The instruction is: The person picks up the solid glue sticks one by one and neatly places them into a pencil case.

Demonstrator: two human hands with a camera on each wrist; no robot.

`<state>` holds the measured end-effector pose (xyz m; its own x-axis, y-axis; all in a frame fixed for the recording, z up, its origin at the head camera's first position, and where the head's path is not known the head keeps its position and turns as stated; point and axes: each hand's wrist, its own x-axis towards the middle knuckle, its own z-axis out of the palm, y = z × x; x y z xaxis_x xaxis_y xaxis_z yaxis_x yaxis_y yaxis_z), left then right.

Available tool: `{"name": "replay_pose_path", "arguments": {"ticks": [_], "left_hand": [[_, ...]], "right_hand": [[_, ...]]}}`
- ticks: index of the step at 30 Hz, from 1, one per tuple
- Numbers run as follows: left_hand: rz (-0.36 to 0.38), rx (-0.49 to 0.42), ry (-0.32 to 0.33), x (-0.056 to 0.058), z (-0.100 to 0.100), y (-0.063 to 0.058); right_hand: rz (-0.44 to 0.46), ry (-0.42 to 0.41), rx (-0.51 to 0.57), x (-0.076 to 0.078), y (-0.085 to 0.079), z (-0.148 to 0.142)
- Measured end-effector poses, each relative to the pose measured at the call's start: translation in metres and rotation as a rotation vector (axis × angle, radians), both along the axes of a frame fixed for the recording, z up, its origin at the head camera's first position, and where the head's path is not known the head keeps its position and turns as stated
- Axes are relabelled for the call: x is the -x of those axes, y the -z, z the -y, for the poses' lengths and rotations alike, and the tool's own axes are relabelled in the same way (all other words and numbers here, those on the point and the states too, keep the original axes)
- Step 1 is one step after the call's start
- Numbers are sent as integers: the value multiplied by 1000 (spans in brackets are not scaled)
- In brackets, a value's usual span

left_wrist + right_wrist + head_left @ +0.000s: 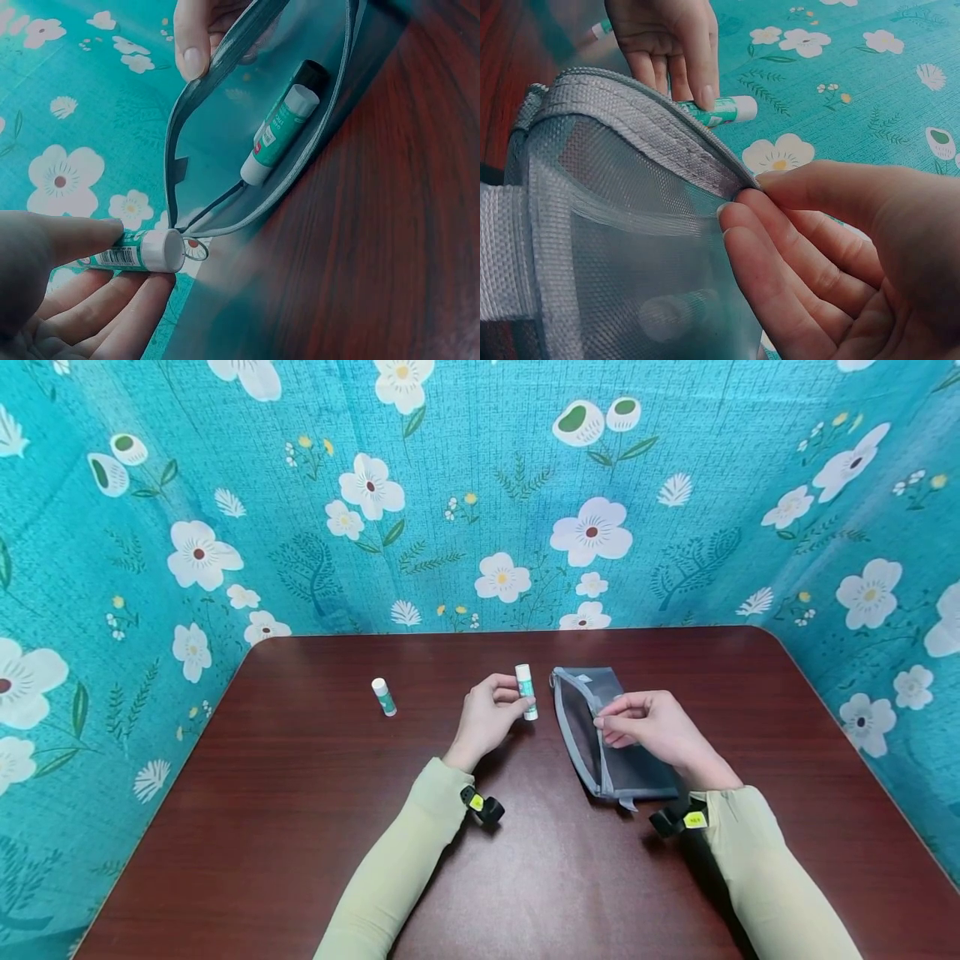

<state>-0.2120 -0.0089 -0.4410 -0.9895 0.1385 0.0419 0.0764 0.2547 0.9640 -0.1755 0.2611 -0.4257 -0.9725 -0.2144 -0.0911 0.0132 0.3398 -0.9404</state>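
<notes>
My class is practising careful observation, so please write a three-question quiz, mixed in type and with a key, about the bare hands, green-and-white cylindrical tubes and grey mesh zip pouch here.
1. Multiple choice: what is the left hand doing?
A: lying flat, holding nothing
B: holding a green-and-white cylindrical tube
C: hanging out of view

2. True or false: the right hand pinches the edge of the open grey mesh zip pouch.

3. Fill the gap: in the head view, another green-and-white tube rests on the reddish-brown wood-grain table, to the ____ of the left hand.

Key: 1. B; 2. True; 3. left
</notes>
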Motion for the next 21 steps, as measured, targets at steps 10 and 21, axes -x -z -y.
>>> {"name": "replay_pose_path", "arguments": {"ticks": [10,21], "left_hand": [[-8,-5,36,-2,-10,0],[6,11,70,-4,-20,1]], "right_hand": [[-5,3,-4,0,0,0],[-8,8,-16,0,0,1]]}}
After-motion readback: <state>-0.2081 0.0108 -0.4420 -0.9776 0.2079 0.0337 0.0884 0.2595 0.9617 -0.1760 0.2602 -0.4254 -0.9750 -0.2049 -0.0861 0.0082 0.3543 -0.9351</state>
